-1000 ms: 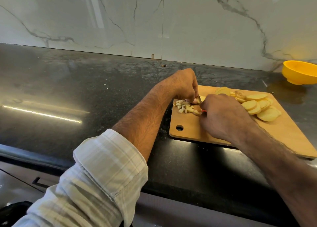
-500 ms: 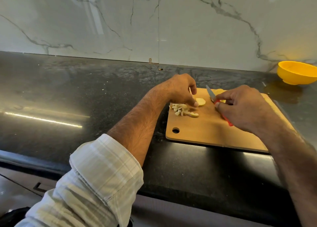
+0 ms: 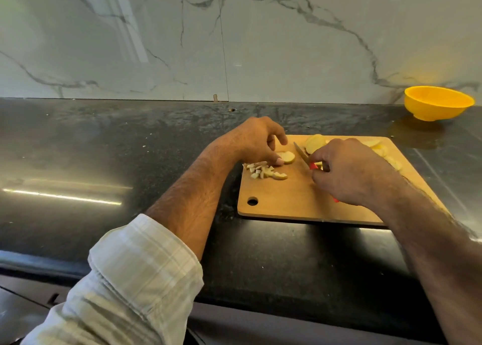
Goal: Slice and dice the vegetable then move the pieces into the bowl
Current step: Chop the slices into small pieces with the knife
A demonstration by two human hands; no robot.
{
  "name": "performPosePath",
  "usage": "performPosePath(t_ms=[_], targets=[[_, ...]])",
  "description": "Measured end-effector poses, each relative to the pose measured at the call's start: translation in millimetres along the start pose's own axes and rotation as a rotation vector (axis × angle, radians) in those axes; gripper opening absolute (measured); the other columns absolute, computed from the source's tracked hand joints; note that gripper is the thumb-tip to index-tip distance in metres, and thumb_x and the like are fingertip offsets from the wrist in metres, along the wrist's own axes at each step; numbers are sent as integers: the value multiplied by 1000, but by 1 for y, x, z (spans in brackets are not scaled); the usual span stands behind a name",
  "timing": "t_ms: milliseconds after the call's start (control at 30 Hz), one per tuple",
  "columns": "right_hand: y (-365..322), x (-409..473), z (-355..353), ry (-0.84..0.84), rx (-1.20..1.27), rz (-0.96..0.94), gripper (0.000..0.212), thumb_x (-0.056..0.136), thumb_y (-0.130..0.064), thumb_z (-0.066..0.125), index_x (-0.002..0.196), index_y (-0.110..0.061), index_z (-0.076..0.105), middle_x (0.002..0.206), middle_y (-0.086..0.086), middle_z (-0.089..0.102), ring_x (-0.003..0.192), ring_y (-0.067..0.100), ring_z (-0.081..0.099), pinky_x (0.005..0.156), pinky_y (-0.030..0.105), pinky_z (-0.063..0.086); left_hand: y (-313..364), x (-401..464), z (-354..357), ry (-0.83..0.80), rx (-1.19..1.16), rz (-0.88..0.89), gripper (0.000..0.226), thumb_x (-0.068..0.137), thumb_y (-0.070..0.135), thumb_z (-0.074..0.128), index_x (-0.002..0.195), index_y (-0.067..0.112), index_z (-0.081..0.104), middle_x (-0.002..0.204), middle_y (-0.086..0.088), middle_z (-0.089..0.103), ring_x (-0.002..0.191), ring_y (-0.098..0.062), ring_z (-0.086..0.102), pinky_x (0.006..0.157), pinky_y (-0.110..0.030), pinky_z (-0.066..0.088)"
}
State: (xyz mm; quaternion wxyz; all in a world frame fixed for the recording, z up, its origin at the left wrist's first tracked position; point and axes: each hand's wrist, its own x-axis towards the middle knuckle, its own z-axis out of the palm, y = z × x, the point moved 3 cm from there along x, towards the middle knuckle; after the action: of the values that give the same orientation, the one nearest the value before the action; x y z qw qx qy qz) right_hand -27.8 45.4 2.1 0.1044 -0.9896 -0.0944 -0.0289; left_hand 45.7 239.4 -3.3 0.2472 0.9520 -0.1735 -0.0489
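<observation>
Vegetable slice [image 3: 287,157] is being pinned on the one cutting board [image 3: 294,201] by left hand [image 3: 257,142] fingertips | step judged: dicing, a cut being lined up next | one bowl [image 3: 438,104] is sitting well apart on the bench [image 3: 104,162] | one knife [image 3: 302,154] is being gripped by right hand [image 3: 347,172] | one diced pile [image 3: 262,172]; slices partly hidden, uncounted
</observation>
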Motion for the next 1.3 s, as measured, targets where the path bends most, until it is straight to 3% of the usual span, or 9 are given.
performPosePath(t_ms=[100, 300, 400, 467, 533, 733, 967, 1167, 1300], targets=[[-4, -4, -1, -22, -51, -46, 30, 93, -37, 63, 121, -34, 73, 104, -6, 69, 91, 17, 63, 78, 41, 62, 0, 0, -3, 21, 45, -31, 35, 86, 22, 87, 117, 22, 70, 101, 5, 67, 96, -11, 66, 88, -35, 59], [-10, -7, -3, -48, -65, -84, 29, 95, -38, 62, 121, -31, 72, 109, -6, 69, 98, 16, 62, 84, 42, 61, -2, 3, -1, 72, 14, -8, 21, 91, 9, 80, 104, 23, 73, 105, 4, 70, 101, -11, 68, 94, -36, 60], [-6, -4, -4, -21, -44, -46, 31, 95, -40, 64, 125, -33, 70, 113, -7, 68, 99, 16, 61, 86, 41, 61, 1, 3, -1, 78, 17, 11, 12, 99, 22, 73, 111, 23, 73, 111, 5, 68, 104, -9, 64, 95, -33, 58], [-4, -2, -2, -19, -44, -28, 32, 95, -41, 64, 125, -31, 68, 110, -6, 67, 97, 17, 61, 84, 40, 61, 4, 3, 2, 60, 36, 26, 32, 93, 40, 80, 117, 21, 71, 110, 6, 68, 101, -7, 64, 91, -29, 57], [-3, -2, 0, -26, -33, -14, 35, 95, -41, 66, 128, -29, 66, 112, -4, 66, 98, 17, 60, 85, 39, 60, 7, 2, 6, 65, 81, 33, 46, 83, 43, 87, 119, 19, 71, 108, 6, 68, 99, -8, 65, 89, -27, 58], [-9, -4, 10, -26, -65, -33, 20, 99, -40, 60, 113, -26, 65, 104, -4, 63, 93, 17, 56, 75, 33, 50, 4, 1, 4, 60, 18, 20, 30, 84, 31, 88, 111, 21, 79, 106, 8, 74, 97, -4, 67, 93, -31, 60], [-7, -4, 3, 14, -50, 13, 30, 98, -40, 60, 124, -26, 67, 111, -1, 64, 96, 19, 57, 77, 35, 55, 8, -1, 3, 47, 167, 25, 28, 94, 33, 79, 120, 22, 78, 123, 4, 68, 105, -9, 60, 89, -29, 51], [-10, -5, 2, 13, -62, 16, 35, 98, -42, 61, 129, -26, 66, 118, -1, 65, 101, 18, 56, 83, 36, 57, 8, -3, 0, 46, 72, 41, 25, 88, 28, 85, 111, 20, 81, 107, 8, 75, 96, -4, 67, 83, -23, 56], [-17, -8, 3, -19, -83, -25, 32, 97, -39, 63, 127, -28, 65, 120, -2, 65, 104, 18, 56, 86, 36, 57, 9, -2, 1, 36, 63, 20, 25, 86, 26, 87, 108, 19, 81, 94, 15, 69, 93, -1, 66, 76, -16, 51]])
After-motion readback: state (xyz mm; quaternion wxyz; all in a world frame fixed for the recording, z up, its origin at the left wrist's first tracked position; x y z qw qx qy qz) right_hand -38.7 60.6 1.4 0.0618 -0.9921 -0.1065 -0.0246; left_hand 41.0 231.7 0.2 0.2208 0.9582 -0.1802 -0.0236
